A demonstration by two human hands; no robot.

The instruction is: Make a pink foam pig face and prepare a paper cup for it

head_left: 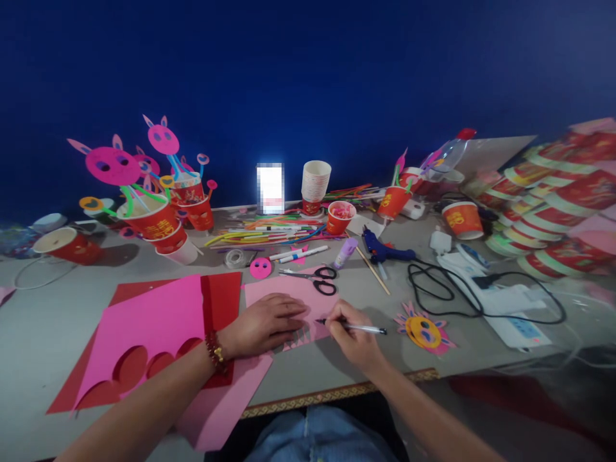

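Note:
My right hand [355, 337] grips a black-and-clear pen [366, 328], its tip at the surface of a light pink paper sheet [283, 289]. On the same sheet my left hand [269, 323] lies flat with its fingers stretched out, pressing near the lower cut edge. Black-handled scissors [323, 281] rest at the sheet's top edge. Left of my hands, a bright pink paper [149, 314] with round cut-outs lies over red paper [221, 289]. Another light pink piece [231, 398] sits partly under my left forearm.
A blue glue gun [385, 247] and its black cord stand to the right, beside a power strip [517, 327]. A purple glue stick [345, 253] and markers [303, 253] lie behind the sheet. Stacked paper cups [315, 183] stand at the back; cup figures [154, 215] are at left.

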